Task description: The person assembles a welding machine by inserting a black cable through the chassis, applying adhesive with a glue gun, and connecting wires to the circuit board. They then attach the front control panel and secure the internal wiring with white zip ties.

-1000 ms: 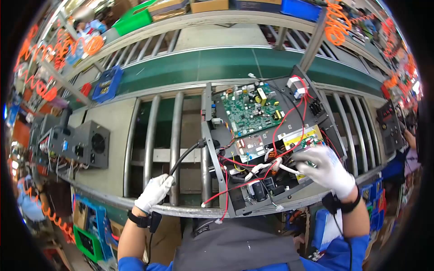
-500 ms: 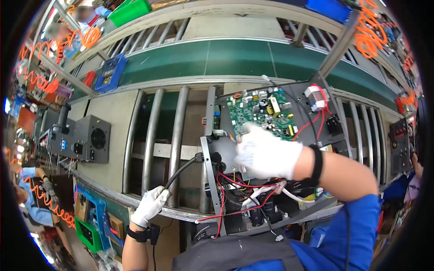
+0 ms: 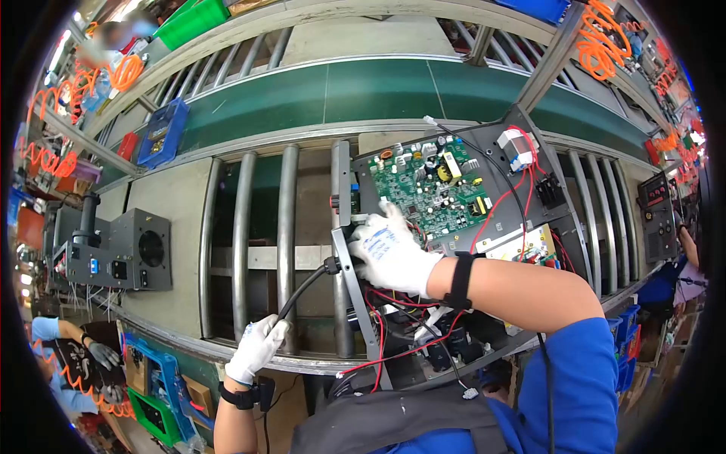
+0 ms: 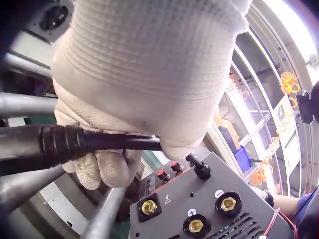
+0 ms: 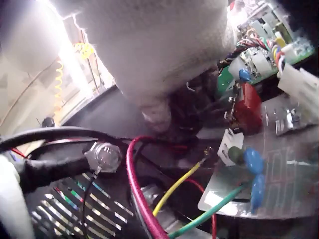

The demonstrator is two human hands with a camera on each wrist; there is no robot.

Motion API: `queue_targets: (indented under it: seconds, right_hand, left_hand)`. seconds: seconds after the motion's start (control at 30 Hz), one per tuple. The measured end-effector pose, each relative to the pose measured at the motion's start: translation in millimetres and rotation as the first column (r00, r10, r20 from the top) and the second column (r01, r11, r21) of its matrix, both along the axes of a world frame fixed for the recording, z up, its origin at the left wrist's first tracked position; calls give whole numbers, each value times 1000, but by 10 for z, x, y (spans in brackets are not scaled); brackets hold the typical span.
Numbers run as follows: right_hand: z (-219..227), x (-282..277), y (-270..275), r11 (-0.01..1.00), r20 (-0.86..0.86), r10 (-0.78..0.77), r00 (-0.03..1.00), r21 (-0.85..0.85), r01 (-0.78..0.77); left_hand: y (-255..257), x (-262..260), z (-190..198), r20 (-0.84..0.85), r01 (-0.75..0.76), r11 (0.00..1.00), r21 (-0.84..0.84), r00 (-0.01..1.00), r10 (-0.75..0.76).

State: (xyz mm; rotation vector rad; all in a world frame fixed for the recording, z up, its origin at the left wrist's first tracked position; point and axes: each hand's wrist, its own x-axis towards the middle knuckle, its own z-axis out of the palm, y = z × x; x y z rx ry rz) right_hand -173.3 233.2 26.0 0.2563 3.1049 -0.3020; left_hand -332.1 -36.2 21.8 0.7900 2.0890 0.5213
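In the head view my gloved left hand [image 3: 259,349] grips a black cable [image 3: 305,289] that runs up to the end panel [image 3: 360,299] of an open grey electrical unit. The left wrist view shows the gloved fingers [image 4: 112,169] curled round the cable, beside its ribbed sleeve [image 4: 60,144]. My gloved right hand [image 3: 395,253] reaches inside the unit, against the panel's inner side near the cable entry. In the right wrist view one fingertip [image 5: 157,117] meets a dark part there; I cannot tell whether it holds anything. A green circuit board [image 3: 420,193] lies beyond that hand.
Red wires [image 3: 404,365] hang over the unit's near edge. The unit stands on conveyor rollers [image 3: 286,227]. Another grey unit [image 3: 125,250] stands to the left, a blue bin [image 3: 162,136] at the back left. Yellow and green wires [image 5: 182,184] stick up close below the right hand.
My right hand has moved left across the unit, from over its right-hand part to the inner side of the end panel. My left hand keeps hold of the cable.
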Motion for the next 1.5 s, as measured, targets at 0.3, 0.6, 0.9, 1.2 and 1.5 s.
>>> queue_targets:
  seconds: [0.3,0.6,0.9,1.2,1.5]
  right_hand:
    - [89,-151,-86,992,261,-24,965,123,-9]
    - [-25,-194,-122,996,266,-15,964,92,-10]
    - [-120,-219,26,999,162,-32,986,0,32]
    - [-7,-196,94,999,229,9,973,-36,-1]
    - [1,-271,29,995,256,-51,965,-67,70]
  left_hand:
    - [-8,102,8,-24,-1,999,40,1000,2]
    - [-58,177,37,-12,-61,994,86,998,62]
    - [2,211,-3,-24,-16,999,49,1000,18]
    - [-37,262,2,6,-65,984,165,998,65]
    - [68,203,-162,83,-71,996,59,994,66]
